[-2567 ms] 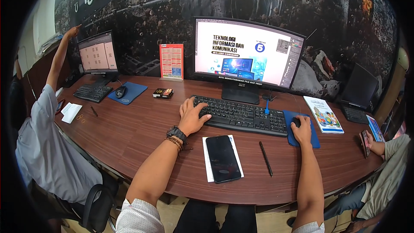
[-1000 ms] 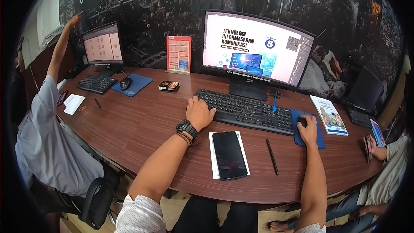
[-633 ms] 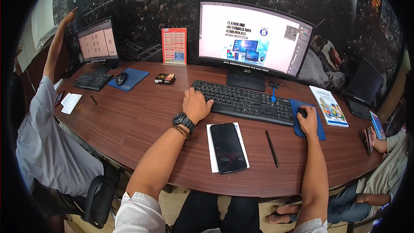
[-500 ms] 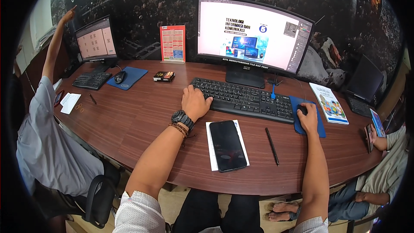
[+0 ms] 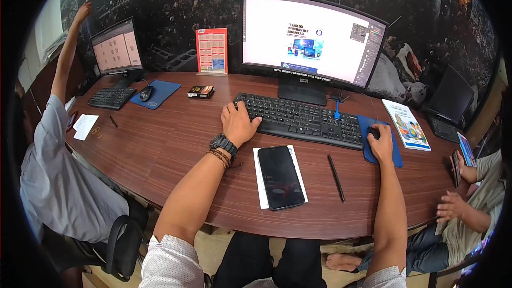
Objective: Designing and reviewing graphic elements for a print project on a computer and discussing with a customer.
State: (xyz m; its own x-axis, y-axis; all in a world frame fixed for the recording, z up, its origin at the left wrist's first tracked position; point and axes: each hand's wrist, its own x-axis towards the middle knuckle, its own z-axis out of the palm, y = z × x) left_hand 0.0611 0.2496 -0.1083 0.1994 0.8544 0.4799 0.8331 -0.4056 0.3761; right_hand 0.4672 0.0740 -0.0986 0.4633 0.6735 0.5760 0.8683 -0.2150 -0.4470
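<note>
Our left hand [image 5: 238,123] rests on the black keyboard [image 5: 301,119], fingers spread; our right hand [image 5: 381,142] cups the mouse [image 5: 374,133], fingers pressed together.

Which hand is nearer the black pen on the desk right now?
Right. The right hand rests on the mouse, just up and right of the pen. The left hand sits on the keyboard's left end, beyond the phone.

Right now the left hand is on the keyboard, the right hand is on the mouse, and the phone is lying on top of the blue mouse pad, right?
Not quite. The phone lies on a white sheet of paper, not the blue mouse pad. The head view shows this. The left hand is on the keyboard and the right hand is on the mouse.
</note>
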